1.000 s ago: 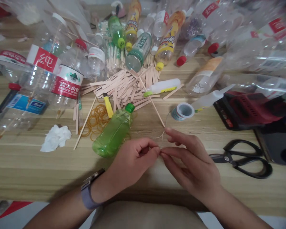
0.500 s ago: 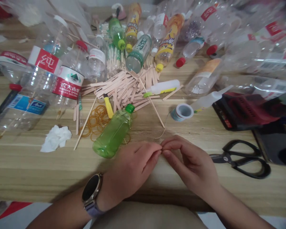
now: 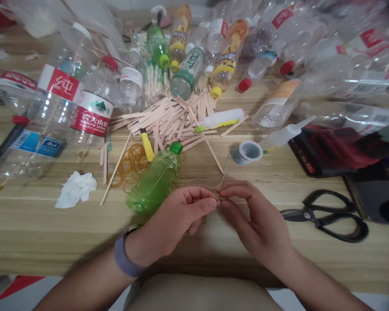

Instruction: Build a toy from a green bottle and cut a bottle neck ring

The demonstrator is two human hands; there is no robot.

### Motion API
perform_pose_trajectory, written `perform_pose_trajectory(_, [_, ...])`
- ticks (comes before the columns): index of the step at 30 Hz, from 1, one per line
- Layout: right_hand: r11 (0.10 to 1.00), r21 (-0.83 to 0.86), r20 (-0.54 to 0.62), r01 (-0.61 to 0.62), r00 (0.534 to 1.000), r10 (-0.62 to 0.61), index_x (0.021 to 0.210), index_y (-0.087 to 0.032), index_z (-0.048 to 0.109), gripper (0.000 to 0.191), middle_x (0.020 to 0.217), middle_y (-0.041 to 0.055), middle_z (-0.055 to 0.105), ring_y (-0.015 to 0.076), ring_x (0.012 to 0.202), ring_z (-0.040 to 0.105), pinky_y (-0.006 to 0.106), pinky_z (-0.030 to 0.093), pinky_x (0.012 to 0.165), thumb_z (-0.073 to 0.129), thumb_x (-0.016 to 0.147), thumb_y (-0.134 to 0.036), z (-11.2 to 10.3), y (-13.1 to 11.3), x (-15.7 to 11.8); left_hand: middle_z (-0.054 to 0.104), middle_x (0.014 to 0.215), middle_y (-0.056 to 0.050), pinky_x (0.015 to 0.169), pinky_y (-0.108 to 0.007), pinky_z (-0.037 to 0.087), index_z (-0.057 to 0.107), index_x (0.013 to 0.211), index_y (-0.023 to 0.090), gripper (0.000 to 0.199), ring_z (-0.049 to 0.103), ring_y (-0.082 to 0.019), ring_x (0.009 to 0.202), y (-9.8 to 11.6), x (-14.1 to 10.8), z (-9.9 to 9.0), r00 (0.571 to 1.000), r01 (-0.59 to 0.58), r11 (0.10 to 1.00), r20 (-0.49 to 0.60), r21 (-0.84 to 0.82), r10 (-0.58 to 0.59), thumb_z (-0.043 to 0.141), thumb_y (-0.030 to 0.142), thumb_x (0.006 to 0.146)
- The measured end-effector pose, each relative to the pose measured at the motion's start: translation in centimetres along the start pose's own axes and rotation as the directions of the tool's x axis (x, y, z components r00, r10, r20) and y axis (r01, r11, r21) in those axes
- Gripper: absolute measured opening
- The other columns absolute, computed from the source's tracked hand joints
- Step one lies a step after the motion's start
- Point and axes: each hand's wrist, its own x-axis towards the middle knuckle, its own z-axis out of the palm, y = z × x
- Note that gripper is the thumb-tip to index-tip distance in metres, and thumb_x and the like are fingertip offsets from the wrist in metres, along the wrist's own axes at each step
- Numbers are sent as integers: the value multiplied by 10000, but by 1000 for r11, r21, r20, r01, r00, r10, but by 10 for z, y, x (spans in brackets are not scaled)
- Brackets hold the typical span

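1. Rolled over since the frame half a second ago, the left hand (image 3: 188, 211) now shows its thumb side, with the wide purple watch strap (image 3: 125, 259) in fuller view; bottles and tools have stayed put.
2. Thumb and forefinger of the left hand pinch a tiny tan piece (image 3: 218, 197), its exact form too small to tell. Meeting them, the right hand (image 3: 259, 216) grips the same piece by its fingertips, over the near middle of the pale wooden table (image 3: 39, 233).
3. Progress, as a judgement: fingerwork is under way. Thin pale thread (image 3: 225, 170) runs unbroken between the small blue-grey hollow spool (image 3: 238, 155) and the hands, apparently uncut; whether any knot is finished cannot be told. Slim sticks already show through clear plastic bottles at far left, but none shows in the translucent green plastic bottle (image 3: 152, 183).
4. Around, left to right: crumpled white tissue (image 3: 76, 189), tan rubber bands (image 3: 132, 160), the green bottle just beside the left hand, heaped flat wooden sticks (image 3: 168, 116) farther off, and black-handled metal scissors (image 3: 307, 215) at right.
5. One thin round wooden stick (image 3: 214, 153) ends near the thread and might snag it; the green bottle crowds the left hand.
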Motion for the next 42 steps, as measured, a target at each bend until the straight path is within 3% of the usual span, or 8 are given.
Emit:
perform_pose_trajectory(10, [990, -72, -47, 120, 991, -123, 999, -249, 647, 144, 957, 55, 734, 228, 864, 696, 409, 523, 774, 666, 886, -161, 0, 0, -1, 408, 522, 98, 438, -212, 226, 611, 735, 185, 260, 289, -67, 462, -3, 0, 2, 996, -47, 997, -74, 67, 51, 688, 430, 779])
perform_pose_trajectory(16, [998, 59, -4, -29, 1000, 29, 847, -251, 632, 123, 910, 30, 716, 194, 830, 693, 344, 540, 731, 637, 884, -133, -3, -3, 1, 457, 591, 75, 512, -226, 304, 624, 755, 192, 180, 379, -96, 545, -2, -2, 4, 972, -175, 945, -106, 275, 211, 622, 357, 829])
perform_pose_trajectory(21, [933, 306, 75, -189, 982, 174, 768, -241, 598, 145, 933, 48, 695, 212, 923, 667, 332, 536, 758, 581, 888, -162, -3, -1, 3, 487, 614, 61, 511, -223, 328, 628, 780, 191, 176, 405, -106, 562, -1, -5, 3, 966, -184, 907, -102, 379, 238, 591, 345, 856])
perform_pose_trajectory(26, [754, 569, 93, -327, 937, 337, 731, -237, 574, 147, 959, 54, 674, 227, 951, 628, 349, 510, 778, 577, 876, -216, -3, 10, 1, 435, 579, 78, 482, -220, 320, 624, 803, 200, 160, 356, -98, 508, -1, -6, 2, 940, -203, 882, -168, 425, 297, 567, 331, 874])
perform_pose_trajectory(29, [533, 747, 194, -398, 897, 398, 727, -240, 550, 148, 874, 41, 678, 170, 666, 571, 303, 477, 587, 608, 862, -261, -6, 9, 3, 474, 589, 72, 477, -218, 330, 616, 803, 200, 171, 382, -97, 503, -1, -6, 2, 927, -214, 871, -189, 442, 324, 557, 338, 886])
perform_pose_trajectory(32, [310, 816, 367, -488, 852, 374, 728, -244, 511, 190, 704, -4, 632, 114, 451, 389, 253, 338, 421, 606, 886, -289, -8, 3, 8, 556, 625, 52, 505, -221, 371, 634, 816, 194, 179, 462, -107, 536, -2, -7, 3, 929, -214, 842, -163, 496, 332, 545, 327, 897])
perform_pose_trajectory(35, [262, 849, 348, -458, 859, 374, 721, -239, 498, 218, 599, -43, 518, 111, 471, 347, 238, 296, 435, 614, 896, -298, -5, -2, 10, 641, 661, 31, 537, -234, 409, 680, 883, 191, 194, 549, -127, 576, -4, -7, 3, 926, -221, 769, -120, 599, 359, 514, 285, 920])
perform_pose_trajectory(42, [448, 810, 278, -379, 920, 276, 771, -248, 468, 240, 618, -48, 418, 147, 573, 385, 300, 362, 558, 523, 989, -330, 1, 2, 1, 786, 891, -40, 696, -298, 515, 679, 1035, 199, 287, 723, -192, 796, -12, -15, 4, 794, -371, 368, 86, 853, 602, 411, 127, 960])
